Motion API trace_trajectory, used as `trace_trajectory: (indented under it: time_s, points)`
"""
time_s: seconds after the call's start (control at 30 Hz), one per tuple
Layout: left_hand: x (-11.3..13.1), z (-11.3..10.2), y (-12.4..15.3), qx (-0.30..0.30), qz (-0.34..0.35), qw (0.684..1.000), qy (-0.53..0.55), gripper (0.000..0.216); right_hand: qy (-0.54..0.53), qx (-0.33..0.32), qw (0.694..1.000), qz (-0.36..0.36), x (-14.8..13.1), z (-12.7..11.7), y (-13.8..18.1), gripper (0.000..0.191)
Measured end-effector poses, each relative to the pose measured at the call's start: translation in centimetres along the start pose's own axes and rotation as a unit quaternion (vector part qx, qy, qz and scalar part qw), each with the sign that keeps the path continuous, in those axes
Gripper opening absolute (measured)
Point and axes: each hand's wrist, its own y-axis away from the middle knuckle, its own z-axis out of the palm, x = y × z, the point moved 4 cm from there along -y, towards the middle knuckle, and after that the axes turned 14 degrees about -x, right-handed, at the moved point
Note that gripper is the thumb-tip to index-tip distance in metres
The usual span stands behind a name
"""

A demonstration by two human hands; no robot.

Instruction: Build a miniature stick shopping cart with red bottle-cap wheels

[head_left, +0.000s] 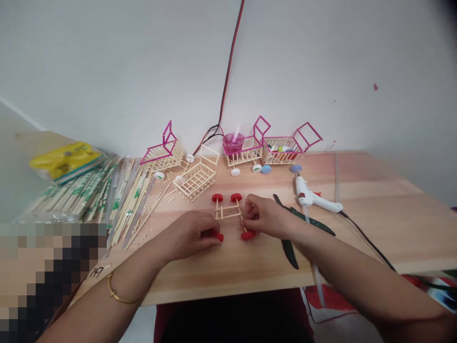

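A small cart chassis [230,212] of thin wooden sticks lies on the table in front of me, with red bottle-cap wheels [236,196] at its corners. My left hand [193,232] is closed around the near left red cap [219,237], its fingers partly hiding that corner. On the other side, my right hand [266,216] pinches the chassis at the right axle stick, just above the near right red cap [247,235]. Its fingertips cover part of the stick. Right beside that hand, partly under the forearm, lie dark green pliers [314,223].
Stick carts [196,180] with purple trim and cap wheels stand along the wall. A purple cup [233,143] sits among them. At the right is a white glue gun [317,200] with a cord. Bundled sticks [130,205] and a yellow packet [67,159] lie left.
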Motion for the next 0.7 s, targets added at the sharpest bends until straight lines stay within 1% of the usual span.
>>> trace_trajectory:
  time_s: [0.13,0.4,0.57,0.7]
  points:
    - [0.28,0.01,-0.08,0.013,0.011,1.0,-0.003,0.012,-0.011,-0.003,1.0,-0.012,0.01,0.0,-0.1,0.023]
    - [0.49,0.17,-0.18,0.034,0.017,0.999,-0.004,0.012,0.004,-0.003,1.0,0.011,-0.18,-0.24,-0.14,0.022]
    - [0.27,0.32,-0.2,0.029,0.021,0.999,0.012,0.012,-0.007,-0.014,1.0,0.001,0.08,-0.19,-0.21,0.021]
    - [0.32,0.6,-0.06,0.004,0.037,0.997,0.07,0.014,-0.007,-0.015,1.0,0.003,0.31,-0.75,-0.12,0.022]
